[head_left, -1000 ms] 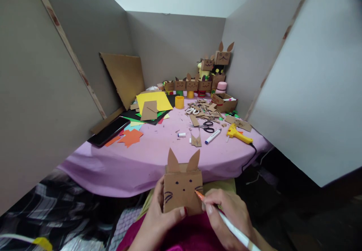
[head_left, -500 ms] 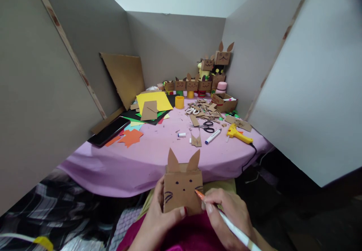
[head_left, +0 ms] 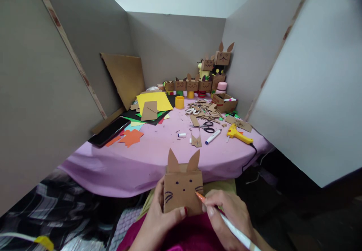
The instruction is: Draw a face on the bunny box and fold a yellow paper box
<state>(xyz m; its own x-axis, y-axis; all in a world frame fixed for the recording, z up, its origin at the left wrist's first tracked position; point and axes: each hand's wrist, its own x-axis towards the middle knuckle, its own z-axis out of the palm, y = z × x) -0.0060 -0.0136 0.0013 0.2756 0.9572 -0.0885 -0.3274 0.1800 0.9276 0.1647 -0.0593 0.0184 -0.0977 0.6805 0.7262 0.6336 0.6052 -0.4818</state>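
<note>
A cardboard box with two pointed ears (head_left: 183, 202) is held upright at the table's near edge. Two dark eyes, a nose dot and whisker lines on both cheeks show on its front. Wrapped around its left side is my left hand (head_left: 162, 215), with the thumb across the lower front. My right hand (head_left: 227, 213) grips a white marker with an orange front end (head_left: 233, 226). The marker's tip is at the whiskers on the box's right cheek. Beyond lie a white marker with a blue end (head_left: 213, 137) and its likely cap (head_left: 181, 134).
Black-handled scissors (head_left: 208, 127), cardboard scraps (head_left: 203, 107) and a yellow glue gun (head_left: 240, 134) lie on the pink cloth (head_left: 158, 149). Coloured paper (head_left: 152, 99) and a dark tablet-like device (head_left: 109, 131) are at the left. Several eared box figures (head_left: 192, 85) stand at the back.
The marker tip in my right hand has shifted slightly down at the right cheek. My left hand and the box hold nearly still.
</note>
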